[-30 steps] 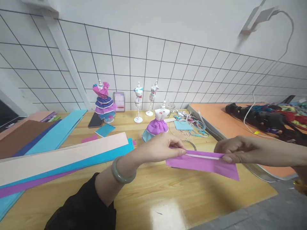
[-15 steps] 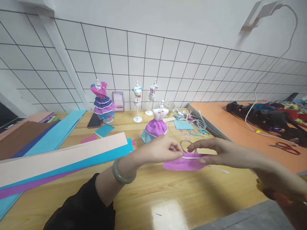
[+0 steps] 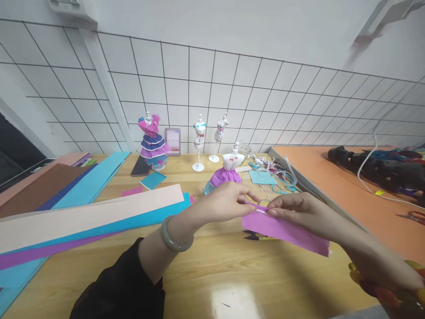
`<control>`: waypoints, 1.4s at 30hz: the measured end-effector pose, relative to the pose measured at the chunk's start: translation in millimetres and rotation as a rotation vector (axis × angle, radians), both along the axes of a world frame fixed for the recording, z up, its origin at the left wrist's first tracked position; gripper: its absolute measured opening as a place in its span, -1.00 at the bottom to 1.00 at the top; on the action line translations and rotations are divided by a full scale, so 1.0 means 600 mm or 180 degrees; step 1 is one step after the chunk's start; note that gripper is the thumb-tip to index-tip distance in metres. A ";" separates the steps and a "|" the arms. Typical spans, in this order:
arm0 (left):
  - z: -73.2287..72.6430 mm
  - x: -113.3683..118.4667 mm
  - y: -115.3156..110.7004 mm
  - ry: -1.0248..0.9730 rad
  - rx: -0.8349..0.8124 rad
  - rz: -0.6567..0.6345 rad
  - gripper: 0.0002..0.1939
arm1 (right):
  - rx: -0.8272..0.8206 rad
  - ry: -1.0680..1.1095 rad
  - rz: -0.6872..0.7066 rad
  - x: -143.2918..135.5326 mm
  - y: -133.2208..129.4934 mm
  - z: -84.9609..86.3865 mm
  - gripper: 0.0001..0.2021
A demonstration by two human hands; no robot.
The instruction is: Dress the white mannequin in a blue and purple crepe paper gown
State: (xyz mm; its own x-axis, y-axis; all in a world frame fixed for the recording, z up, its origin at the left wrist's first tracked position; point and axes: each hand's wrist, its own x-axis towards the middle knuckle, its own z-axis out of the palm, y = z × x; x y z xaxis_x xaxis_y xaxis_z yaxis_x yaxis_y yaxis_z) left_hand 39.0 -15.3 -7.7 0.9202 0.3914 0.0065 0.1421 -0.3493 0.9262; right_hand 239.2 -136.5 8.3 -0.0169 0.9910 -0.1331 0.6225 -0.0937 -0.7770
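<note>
A purple strip of crepe paper (image 3: 288,229) hangs between my two hands, slanting down to the right above the table. Along its top edge runs a narrow white tape (image 3: 262,211). My left hand (image 3: 229,200) pinches the strip's upper left end between thumb and fingers. Close beside it, my right hand (image 3: 295,206) grips the same top edge, thumb near the tape. Just behind my hands stands a small white dress form (image 3: 232,161) in a purple skirt (image 3: 226,176) with a light blue lower layer. Below the strip lies a dark object (image 3: 251,235), partly hidden.
Coloured paper strips (image 3: 133,206) cover the table's left side. At the back are a dressed form (image 3: 153,144), two white forms (image 3: 199,141) and a phone (image 3: 142,165). Ribbon scraps (image 3: 275,170) lie to the right. Farther right, scissors (image 3: 415,217) rest on an orange surface (image 3: 358,199).
My right hand has moved in closer to my left along the strip's edge. The strip's right part now swings out below my right hand. The view has shifted slightly right.
</note>
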 end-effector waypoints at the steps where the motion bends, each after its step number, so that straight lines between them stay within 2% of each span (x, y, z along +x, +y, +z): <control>1: -0.003 0.002 -0.001 -0.0019 -0.0050 0.0021 -0.63 | 0.0025 0.0149 0.0017 -0.002 0.001 -0.004 -0.68; 5: -0.011 0.006 -0.005 -0.0222 -0.0239 0.0067 -0.59 | 0.0132 0.0429 -0.0108 -0.013 0.007 -0.017 -0.66; 10: -0.006 0.007 -0.003 -0.0406 -0.0582 0.0129 -0.49 | 0.0095 0.0602 -0.0474 -0.011 0.006 -0.020 -0.65; 13: -0.007 0.010 -0.002 -0.0299 -0.0874 0.0101 -0.60 | 0.0121 0.0679 -0.0576 -0.008 0.004 -0.020 -0.66; 15: -0.009 0.013 -0.001 -0.0221 -0.0838 0.0114 -0.72 | 0.0138 0.0692 -0.0590 -0.009 0.003 -0.020 -0.66; 19: -0.013 0.016 0.000 -0.0120 -0.0562 0.0254 -0.74 | 0.0101 0.0695 -0.0543 -0.015 0.004 -0.019 -0.65; 25: -0.010 0.017 -0.001 -0.0168 -0.0757 0.0245 -0.82 | 0.0088 0.0532 -0.0401 -0.025 0.007 -0.012 -0.56; 35: -0.004 0.016 -0.001 -0.0174 -0.0562 0.0222 -0.76 | 0.0102 0.0719 -0.0636 -0.031 0.007 -0.011 -0.54; 42: 0.004 0.013 -0.010 -0.0212 -0.0551 0.0331 -0.78 | 0.0169 0.0697 -0.0440 -0.031 0.010 -0.019 -0.59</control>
